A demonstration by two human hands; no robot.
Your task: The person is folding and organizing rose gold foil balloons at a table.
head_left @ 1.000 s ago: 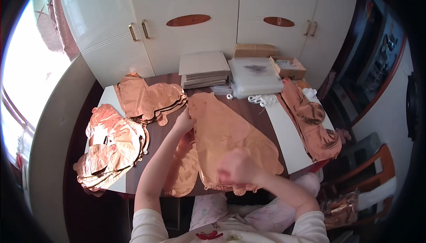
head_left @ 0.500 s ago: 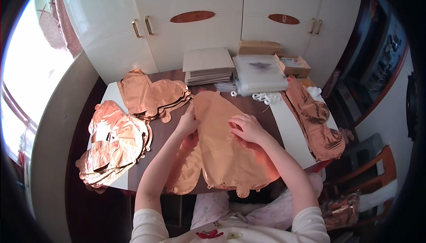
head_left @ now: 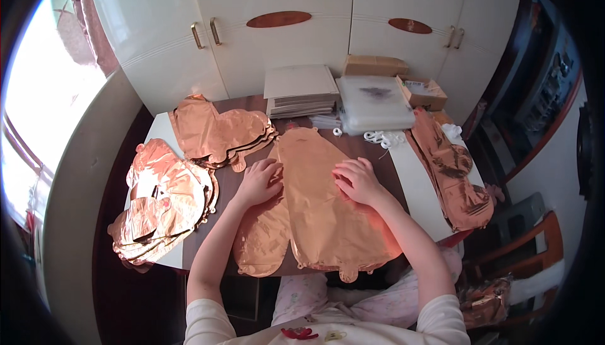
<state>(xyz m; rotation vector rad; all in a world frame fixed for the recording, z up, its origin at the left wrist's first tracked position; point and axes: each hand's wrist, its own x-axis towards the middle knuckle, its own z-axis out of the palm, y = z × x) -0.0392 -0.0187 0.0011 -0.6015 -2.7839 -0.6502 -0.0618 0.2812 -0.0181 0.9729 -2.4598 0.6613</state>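
In front of me on the table lies a flat, uninflated rose-gold foil balloon [head_left: 321, 200], partly folded, with a rounded flap out to its left and small tabs along its near edge. My left hand [head_left: 259, 183] rests at its left edge, over the flap, with its fingers loosely bent and apart. On the right edge of the foil, my right hand [head_left: 357, 181] sits with slightly curled, parted fingers touching the surface. Neither hand is visibly gripping the foil; the undersides of the fingers are hidden.
Stacks of flat foil balloons [head_left: 220, 132] lie back left, more foil balloons [head_left: 167, 200] at the left edge, and others [head_left: 447, 175] on the right. Behind stand grey cards [head_left: 301, 86], a clear plastic bag stack [head_left: 375, 109], an open box [head_left: 422, 93] and white ribbon rolls [head_left: 384, 138].
My left hand has gone from pinching the foil's left edge to resting loosely on it. The right hand has stayed near the right edge, and the whole view has shifted slightly.
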